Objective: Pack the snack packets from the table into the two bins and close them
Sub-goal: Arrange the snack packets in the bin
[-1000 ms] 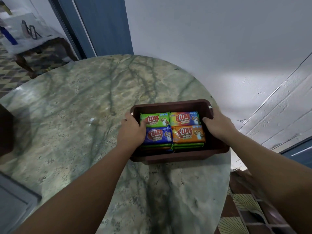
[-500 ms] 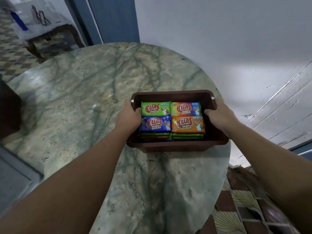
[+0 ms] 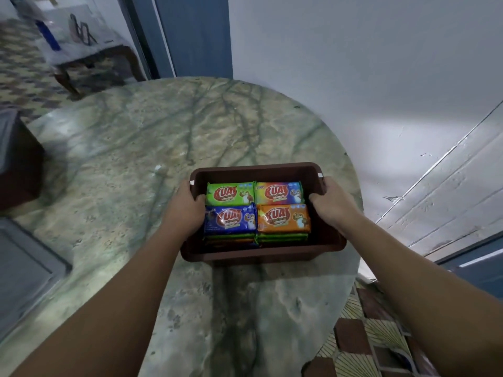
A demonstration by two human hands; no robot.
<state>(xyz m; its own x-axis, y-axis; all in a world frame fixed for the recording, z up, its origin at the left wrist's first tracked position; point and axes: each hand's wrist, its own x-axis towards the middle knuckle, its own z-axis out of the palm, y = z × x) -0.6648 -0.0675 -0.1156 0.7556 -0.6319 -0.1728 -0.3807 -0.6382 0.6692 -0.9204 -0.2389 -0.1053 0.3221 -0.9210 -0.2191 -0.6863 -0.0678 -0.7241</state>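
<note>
An open brown bin (image 3: 261, 254) sits on the round marble table (image 3: 136, 159), near its right edge. Stacked snack packets fill it: green (image 3: 230, 193) and rainbow-coloured (image 3: 279, 192) at the back, blue (image 3: 230, 219) and orange (image 3: 283, 217) in front, with more packets underneath. My left hand (image 3: 185, 206) grips the bin's left rim, thumb inside. My right hand (image 3: 333, 204) grips the right rim the same way. The bin has no lid on it.
A second dark brown bin (image 3: 19, 161) stands at the table's left edge. A grey flat lid (image 3: 24, 268) lies at the near left. A white wall is close on the right. A low table (image 3: 81, 47) stands on the tiled floor beyond.
Both hands keep their hold on the bin's rims. The bin has shifted slightly leftward and nearer on the table, and my view has tilted.
</note>
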